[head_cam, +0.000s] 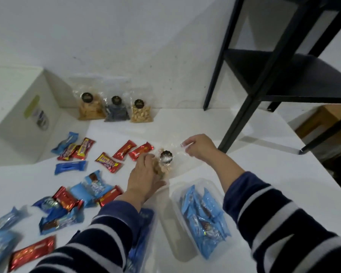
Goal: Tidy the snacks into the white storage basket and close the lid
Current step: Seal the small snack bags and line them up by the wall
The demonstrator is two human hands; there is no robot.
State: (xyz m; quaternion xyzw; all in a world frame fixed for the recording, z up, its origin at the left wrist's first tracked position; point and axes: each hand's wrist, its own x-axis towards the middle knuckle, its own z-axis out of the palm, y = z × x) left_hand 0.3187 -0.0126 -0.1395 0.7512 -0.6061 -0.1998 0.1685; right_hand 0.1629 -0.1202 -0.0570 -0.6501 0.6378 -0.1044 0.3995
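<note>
grip: both hands hold one clear bag of nuts [164, 164]; left hand [144, 178] curls round its filled lower end, right hand [200, 146] pinches the empty top edge.
bag location: mid-table, just above the clear tub of blue packets [203, 215].
handling: light, soft, crinkly and slippery film; contents probably shift, so support the filled end.
basket: white storage basket [22, 115] sits far left, well apart.
remaining: red and blue bars [124, 150] lie scattered on the table.

A single head-worn wide-angle view looks forward and steeply down from close above the white table [254, 158], its near edge under the lens, a wall beyond it and a black shelf frame [264, 75] at its far right.
</note>
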